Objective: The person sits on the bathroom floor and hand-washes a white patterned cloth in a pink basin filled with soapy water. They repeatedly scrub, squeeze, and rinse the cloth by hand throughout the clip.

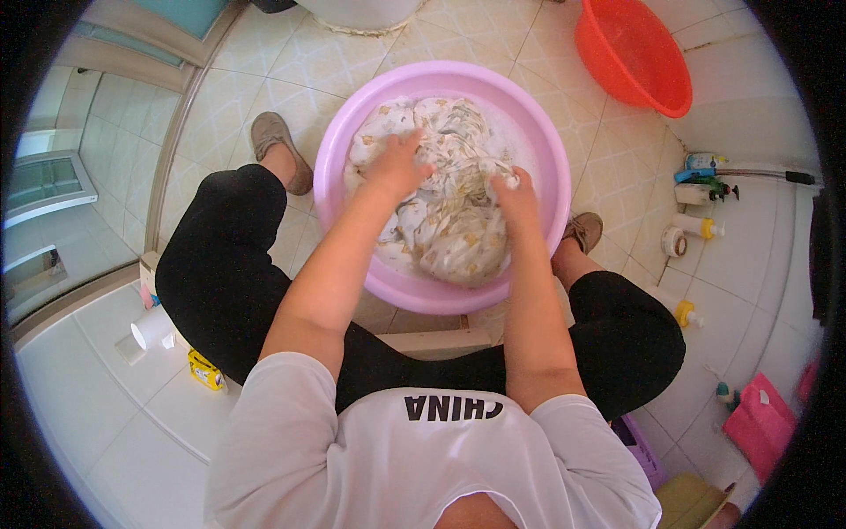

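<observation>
A round pink plastic basin (444, 303) stands on the tiled floor between my feet. In it lies a bunched, wet, patterned white cloth (456, 231), with suds and water around it. My left hand (395, 165) rests on the upper left part of the cloth, its fingers spread. At the right side of the basin, my right hand (514, 195) has its fingers curled round a fold of the same cloth. The lower part of the cloth bulges in a rounded lump near the basin's front wall.
A red plastic basin (634, 56) leans at the wall, upper right. Several bottles, among them a pump bottle (694, 225), stand along the right wall. A yellow packet (205, 370) lies at lower left, and a white toilet or fixture base (360, 13) is at the top.
</observation>
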Available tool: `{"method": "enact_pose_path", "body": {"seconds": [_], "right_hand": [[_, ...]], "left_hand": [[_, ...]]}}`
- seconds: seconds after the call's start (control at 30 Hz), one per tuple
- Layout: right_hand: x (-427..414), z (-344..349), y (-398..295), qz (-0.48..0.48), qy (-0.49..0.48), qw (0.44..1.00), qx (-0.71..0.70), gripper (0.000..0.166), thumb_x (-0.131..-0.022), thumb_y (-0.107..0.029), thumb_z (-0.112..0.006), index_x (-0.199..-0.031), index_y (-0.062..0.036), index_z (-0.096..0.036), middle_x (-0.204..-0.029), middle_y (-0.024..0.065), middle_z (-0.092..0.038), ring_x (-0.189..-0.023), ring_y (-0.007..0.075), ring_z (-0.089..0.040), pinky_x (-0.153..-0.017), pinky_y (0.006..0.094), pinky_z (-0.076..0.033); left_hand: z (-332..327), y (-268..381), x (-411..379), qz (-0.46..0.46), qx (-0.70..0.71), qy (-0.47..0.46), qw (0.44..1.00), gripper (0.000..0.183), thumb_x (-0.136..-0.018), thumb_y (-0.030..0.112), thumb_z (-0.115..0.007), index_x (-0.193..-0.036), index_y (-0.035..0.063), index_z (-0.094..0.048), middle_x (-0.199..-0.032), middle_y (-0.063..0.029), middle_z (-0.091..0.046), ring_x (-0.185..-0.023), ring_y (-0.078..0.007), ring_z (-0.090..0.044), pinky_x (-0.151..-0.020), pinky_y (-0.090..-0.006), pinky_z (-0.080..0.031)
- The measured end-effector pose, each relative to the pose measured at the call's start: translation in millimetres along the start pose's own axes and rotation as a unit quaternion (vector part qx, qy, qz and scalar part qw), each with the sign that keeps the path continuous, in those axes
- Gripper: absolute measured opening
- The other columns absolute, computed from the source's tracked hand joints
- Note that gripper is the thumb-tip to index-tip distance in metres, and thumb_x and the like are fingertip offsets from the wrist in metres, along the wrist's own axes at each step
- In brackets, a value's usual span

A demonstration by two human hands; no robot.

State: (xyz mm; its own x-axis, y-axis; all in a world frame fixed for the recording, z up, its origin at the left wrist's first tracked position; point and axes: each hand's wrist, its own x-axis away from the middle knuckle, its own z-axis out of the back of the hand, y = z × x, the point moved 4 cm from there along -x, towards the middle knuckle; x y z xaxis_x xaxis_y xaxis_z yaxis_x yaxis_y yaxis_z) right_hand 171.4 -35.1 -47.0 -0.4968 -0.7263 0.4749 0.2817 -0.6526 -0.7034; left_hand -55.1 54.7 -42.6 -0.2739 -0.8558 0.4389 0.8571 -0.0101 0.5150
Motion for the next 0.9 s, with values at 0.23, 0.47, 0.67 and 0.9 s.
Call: {"method": "enact_pose_path", "body": {"seconds": [0.23,0.47,0.67,0.9], "right_hand": [[5,-32,23,0.035,-0.077,0.973,0.214,0.082,-0.074,-0.030,-0.071,-0.145,-0.0136,-0.034,-0.135,0.0211,-0.050,-0.125,0.0334,-0.049,-0.103,0.0395,-0.040],[4,-32,14,0.015,-0.093,0.986,0.136,0.077,-0.073,-0.026,-0.070,-0.142,-0.0110,-0.039,-0.131,0.0185,-0.055,-0.121,0.0314,-0.053,-0.102,0.0375,-0.041],[-32,-33,69,-0.154,-0.093,0.921,-0.346,0.062,-0.084,-0.036,-0.063,-0.138,-0.0136,-0.045,-0.124,0.0135,-0.057,-0.112,0.0284,-0.056,-0.095,0.0409,-0.046],[17,5,-27,-0.136,-0.259,0.736,-0.610,0.058,-0.093,-0.053,-0.049,-0.129,-0.0075,-0.049,-0.118,0.0131,-0.060,-0.105,0.0254,-0.060,-0.088,0.0410,-0.052]], "left_hand": [[-46,29,22,-0.014,-0.180,-0.041,0.983,0.065,-0.076,0.038,-0.074,-0.133,0.0171,-0.050,-0.125,-0.0104,-0.044,-0.112,-0.0312,-0.049,-0.090,-0.0435,-0.049],[-76,4,8,-0.025,-0.176,-0.011,0.984,0.033,-0.076,0.021,-0.071,-0.108,0.0127,-0.067,-0.121,-0.0093,-0.046,-0.110,-0.0299,-0.050,-0.090,-0.0395,-0.049],[-51,52,25,-0.108,-0.030,0.110,0.988,0.026,-0.069,0.013,-0.071,-0.095,0.0103,-0.068,-0.115,-0.0117,-0.051,-0.109,-0.0323,-0.049,-0.092,-0.0421,-0.045],[5,156,96,-0.451,0.091,0.204,0.864,0.027,-0.060,0.012,-0.075,-0.082,0.0073,-0.061,-0.119,-0.0091,-0.052,-0.116,-0.0297,-0.048,-0.100,-0.0492,-0.038]]}}
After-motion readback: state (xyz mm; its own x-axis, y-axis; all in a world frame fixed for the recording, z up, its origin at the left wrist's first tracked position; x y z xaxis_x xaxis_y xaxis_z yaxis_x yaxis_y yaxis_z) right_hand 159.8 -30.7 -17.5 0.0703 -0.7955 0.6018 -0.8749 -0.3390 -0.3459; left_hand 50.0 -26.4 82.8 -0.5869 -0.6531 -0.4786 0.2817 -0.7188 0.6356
